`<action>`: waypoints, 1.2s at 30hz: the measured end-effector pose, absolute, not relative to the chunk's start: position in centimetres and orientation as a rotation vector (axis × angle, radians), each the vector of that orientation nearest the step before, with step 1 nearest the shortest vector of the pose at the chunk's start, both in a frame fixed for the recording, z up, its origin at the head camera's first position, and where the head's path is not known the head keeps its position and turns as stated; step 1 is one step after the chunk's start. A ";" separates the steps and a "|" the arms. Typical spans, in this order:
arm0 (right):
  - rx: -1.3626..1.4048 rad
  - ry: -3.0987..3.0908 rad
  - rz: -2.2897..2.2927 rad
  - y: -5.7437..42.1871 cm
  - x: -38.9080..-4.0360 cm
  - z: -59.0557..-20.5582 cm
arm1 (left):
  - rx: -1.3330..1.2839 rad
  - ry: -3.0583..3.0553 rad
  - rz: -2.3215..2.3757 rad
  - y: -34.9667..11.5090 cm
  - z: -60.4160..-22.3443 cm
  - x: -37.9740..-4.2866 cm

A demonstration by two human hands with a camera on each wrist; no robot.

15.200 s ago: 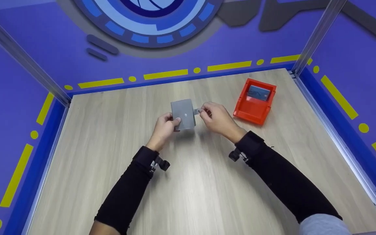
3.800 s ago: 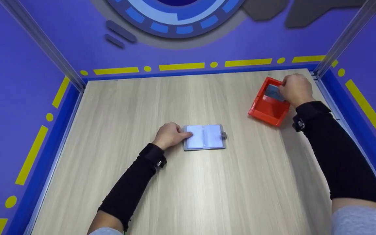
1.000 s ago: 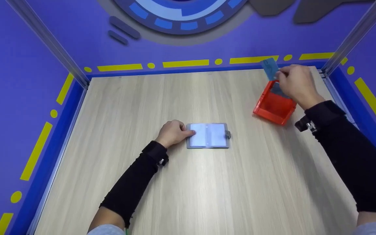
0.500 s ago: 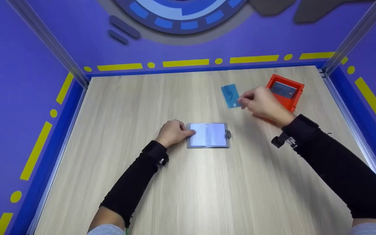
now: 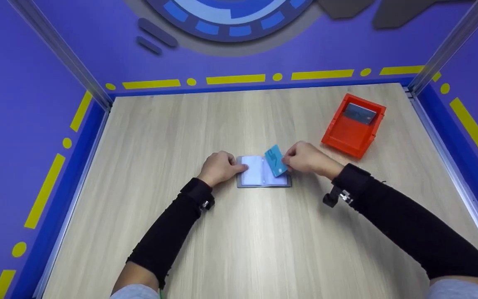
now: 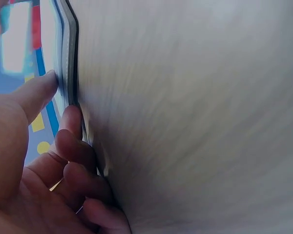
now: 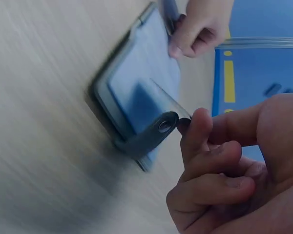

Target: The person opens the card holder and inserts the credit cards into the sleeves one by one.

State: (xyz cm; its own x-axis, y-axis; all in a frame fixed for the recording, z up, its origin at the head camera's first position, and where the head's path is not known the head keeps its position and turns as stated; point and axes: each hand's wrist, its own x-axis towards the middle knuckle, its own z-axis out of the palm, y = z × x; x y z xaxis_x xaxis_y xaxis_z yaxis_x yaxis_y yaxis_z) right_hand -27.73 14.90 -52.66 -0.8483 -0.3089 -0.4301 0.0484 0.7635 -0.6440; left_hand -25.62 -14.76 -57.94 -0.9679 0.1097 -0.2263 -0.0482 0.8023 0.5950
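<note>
A grey card holder lies spread on the table, its clear sleeves facing up. My left hand pinches its left edge, the thumb on the sleeves and the index finger at the cover's rim in the left wrist view. Between thumb and index finger, my right hand holds a blue plastic card, tilted over the right-hand sleeve. In the right wrist view the card appears nearly edge-on, and the holder's snap strap sticks up beside the fingertips. Whether the card touches the sleeve I cannot tell.
A red plastic bin stands at the back right with a dark grey card leaning inside it. Blue printed walls enclose the wooden table at the back and both sides.
My right hand has taken the blue card out of the red bin and carried it left and nearer, over the card holder. The holder, earlier fastened, now lies spread; the left hand stays at its edge.
</note>
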 end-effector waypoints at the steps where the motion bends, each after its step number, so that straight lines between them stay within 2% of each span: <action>1: -0.185 2.422 -0.894 14.6 -27.6 -53.0 | 0.046 2.737 0.916 -14.8 -57.9 -25.6; 16: -0.121 2.383 -0.909 13.4 -27.2 -55.1 | 0.041 2.722 0.907 -14.9 -57.8 -25.7; 36: -0.106 2.274 -0.995 13.9 -27.2 -55.3 | 0.029 2.703 0.913 -14.8 -57.6 -25.6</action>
